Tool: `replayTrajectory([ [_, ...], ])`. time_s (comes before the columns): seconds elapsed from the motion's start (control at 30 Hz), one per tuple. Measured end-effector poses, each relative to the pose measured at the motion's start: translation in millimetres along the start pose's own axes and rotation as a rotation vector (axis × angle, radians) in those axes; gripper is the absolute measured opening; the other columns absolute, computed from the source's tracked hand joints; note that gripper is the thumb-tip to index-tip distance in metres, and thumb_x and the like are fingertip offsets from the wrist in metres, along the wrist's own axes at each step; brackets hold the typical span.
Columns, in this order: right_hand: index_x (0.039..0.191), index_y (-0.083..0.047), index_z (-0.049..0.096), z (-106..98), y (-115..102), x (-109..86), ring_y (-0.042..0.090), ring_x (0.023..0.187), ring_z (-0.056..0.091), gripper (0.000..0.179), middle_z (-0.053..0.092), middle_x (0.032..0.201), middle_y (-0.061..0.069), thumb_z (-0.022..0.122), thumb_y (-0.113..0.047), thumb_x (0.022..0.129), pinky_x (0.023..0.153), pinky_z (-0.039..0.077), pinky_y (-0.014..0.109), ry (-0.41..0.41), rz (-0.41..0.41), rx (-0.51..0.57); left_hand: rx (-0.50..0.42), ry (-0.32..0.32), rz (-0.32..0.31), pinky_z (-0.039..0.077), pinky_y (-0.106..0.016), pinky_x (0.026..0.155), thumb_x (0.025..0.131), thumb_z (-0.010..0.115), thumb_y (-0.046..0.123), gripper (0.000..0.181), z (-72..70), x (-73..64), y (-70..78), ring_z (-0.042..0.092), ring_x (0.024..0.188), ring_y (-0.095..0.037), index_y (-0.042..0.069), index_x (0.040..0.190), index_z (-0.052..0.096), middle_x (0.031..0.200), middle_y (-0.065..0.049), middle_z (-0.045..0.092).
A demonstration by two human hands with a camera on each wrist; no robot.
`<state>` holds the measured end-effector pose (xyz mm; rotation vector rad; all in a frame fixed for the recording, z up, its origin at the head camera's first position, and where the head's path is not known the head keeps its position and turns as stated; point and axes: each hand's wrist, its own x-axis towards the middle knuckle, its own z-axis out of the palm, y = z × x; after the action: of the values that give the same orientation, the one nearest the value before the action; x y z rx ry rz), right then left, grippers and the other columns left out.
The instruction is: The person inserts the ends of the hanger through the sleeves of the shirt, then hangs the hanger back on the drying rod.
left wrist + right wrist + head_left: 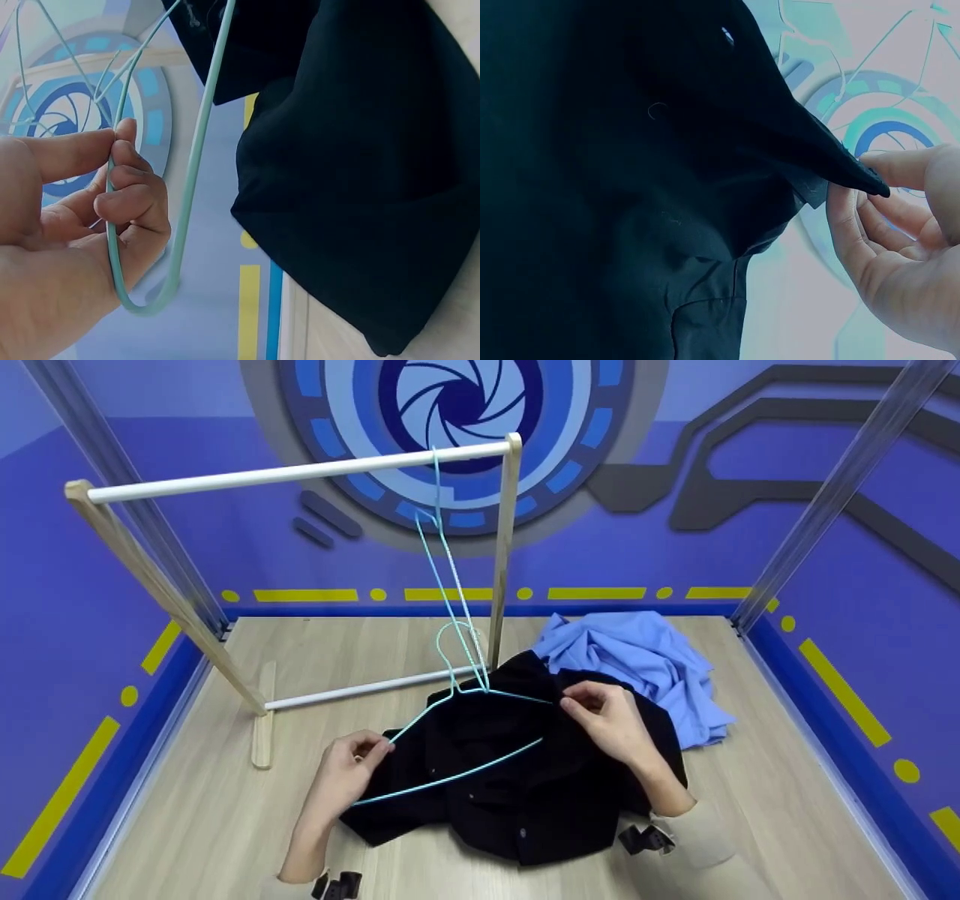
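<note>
A black shirt (570, 787) with small buttons lies on the table, a light-blue clothes hanger (450, 776) over it. My left hand (349, 772) pinches the hanger's upper arm near its left end, with thumb and fingers around the wire (112, 255) in the left wrist view. The hanger's right end is hidden under the shirt's cloth. At the shirt's upper right, my right hand (611, 720) pinches an edge of the black cloth (855, 176) between thumb and finger. The hanger's hook (450, 637) points toward the back.
A drying rack (300, 474) with wooden legs and white bars stands at the back left. A second light-blue hanger (442, 547) hangs from its top bar, overlapping the first hanger in the head view. A crumpled blue cloth (637, 660) lies behind the shirt at right.
</note>
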<state>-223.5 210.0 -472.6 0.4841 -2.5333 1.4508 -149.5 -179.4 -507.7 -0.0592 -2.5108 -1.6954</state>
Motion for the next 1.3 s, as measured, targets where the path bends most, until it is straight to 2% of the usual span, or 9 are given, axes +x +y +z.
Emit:
replayTrajectory([
  [0.4,0.099,-0.007,0.079,7.1,-4.0,-1.0,0.013,0.078,0.069,0.008,0.074,0.087,-0.004,0.079,-0.008,0.092,0.071,0.055,0.025,-0.019,-0.002,-0.001,-0.021,-0.029,0.049,0.048,-0.024,0.069,0.099,0.067,0.005,0.01,18.9,3.6,-0.4,0.063,0.077,-0.017,0.001,0.092,0.074,0.09,-0.011,0.073],
  [0.6,0.099,-0.006,0.078,11.4,-3.8,-1.6,0.013,0.08,0.07,0.008,0.075,0.088,-0.003,0.079,-0.008,0.091,0.073,0.056,0.026,-0.023,-0.012,0.006,-0.003,-0.039,0.035,0.048,-0.023,0.07,0.099,0.067,0.004,0.009,23.1,6.1,1.8,0.063,0.078,-0.018,0.002,0.093,0.074,0.089,-0.008,0.073],
  [0.83,0.098,-0.005,0.078,17.6,-4.4,-2.0,0.013,0.083,0.07,0.007,0.075,0.088,-0.003,0.078,-0.009,0.092,0.075,0.057,0.027,-0.042,-0.016,-0.006,-0.001,-0.049,0.069,0.049,-0.024,0.07,0.1,0.067,0.007,0.011,28.9,7.2,1.9,0.063,0.078,-0.019,0.0,0.095,0.073,0.088,-0.008,0.073],
  [1.07,0.097,-0.007,0.078,21.7,-6.4,-2.2,0.012,0.081,0.07,0.005,0.075,0.088,-0.004,0.078,-0.009,0.092,0.073,0.057,0.027,-0.051,-0.034,-0.014,0.005,-0.063,0.056,0.049,-0.025,0.071,0.101,0.066,0.008,0.012,34.5,9.1,2.4,0.063,0.079,-0.017,0.002,0.095,0.074,0.087,-0.004,0.073],
  [1.3,0.097,-0.006,0.077,25.8,-6.7,-2.5,0.011,0.079,0.069,0.005,0.075,0.087,-0.005,0.078,-0.008,0.092,0.072,0.056,0.026,-0.067,-0.045,-0.016,0.004,-0.079,0.087,0.05,-0.026,0.071,0.101,0.065,0.009,0.012,39.4,10.6,4.1,0.063,0.079,-0.017,0.002,0.095,0.074,0.088,-0.004,0.072],
])
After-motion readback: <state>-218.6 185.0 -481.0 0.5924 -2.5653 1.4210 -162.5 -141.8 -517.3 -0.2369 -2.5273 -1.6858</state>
